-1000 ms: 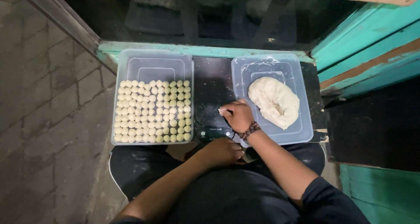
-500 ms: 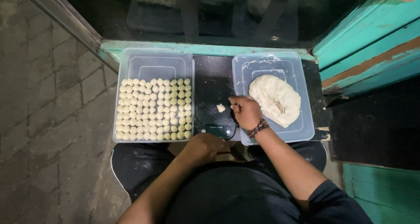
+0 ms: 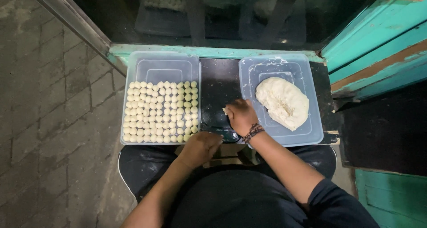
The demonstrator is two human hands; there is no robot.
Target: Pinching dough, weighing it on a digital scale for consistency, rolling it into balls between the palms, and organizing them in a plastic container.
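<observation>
My right hand [image 3: 240,116] rests over a small black scale [image 3: 219,99] between two clear plastic tubs, its fingers pinching a small piece of dough [image 3: 225,111]. A beaded bracelet circles that wrist. My left hand [image 3: 200,148] lies curled near the scale's front edge, holding nothing that I can see. The left tub [image 3: 161,63] holds several rows of small dough balls [image 3: 160,111]. The right tub [image 3: 307,137] holds one large lump of pale dough [image 3: 283,102].
The tubs and scale sit on a dark board across my lap, against a teal-painted ledge [image 3: 213,51] below a glass pane. Grey paving bricks [image 3: 49,121] lie to the left. A teal wooden wall [image 3: 382,54] rises on the right.
My right hand has moved left from the dough tub's edge onto the scale with a small dough piece. My left hand has stayed near the scale's front.
</observation>
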